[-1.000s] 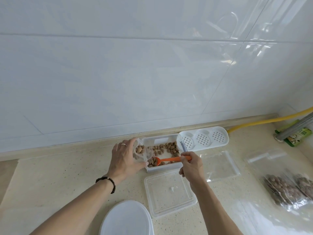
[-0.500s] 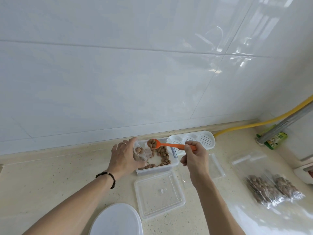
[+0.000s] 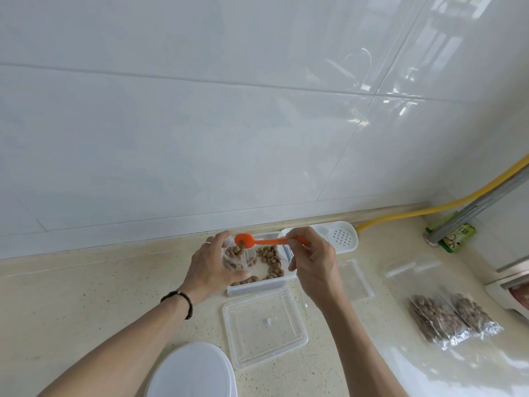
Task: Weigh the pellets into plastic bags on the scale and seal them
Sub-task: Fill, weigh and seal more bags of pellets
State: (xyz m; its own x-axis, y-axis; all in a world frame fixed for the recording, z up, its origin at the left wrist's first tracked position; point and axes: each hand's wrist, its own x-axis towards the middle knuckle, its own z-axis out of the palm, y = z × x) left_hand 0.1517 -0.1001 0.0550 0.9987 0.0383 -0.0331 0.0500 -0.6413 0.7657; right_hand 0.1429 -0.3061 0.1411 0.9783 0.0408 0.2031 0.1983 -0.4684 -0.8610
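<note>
From your head camera: two filled bags (image 3: 452,318) already lie on the desk (image 3: 86,296) at right, and pellets (image 3: 270,257) remain in the clear tub (image 3: 257,285). Your left hand (image 3: 213,267) curls round an open bag (image 3: 237,257) over the tub; your right hand (image 3: 313,259) pinches an orange spoon (image 3: 257,241), tipping pellets in. No scale is identifiable; sealing remains.
</note>
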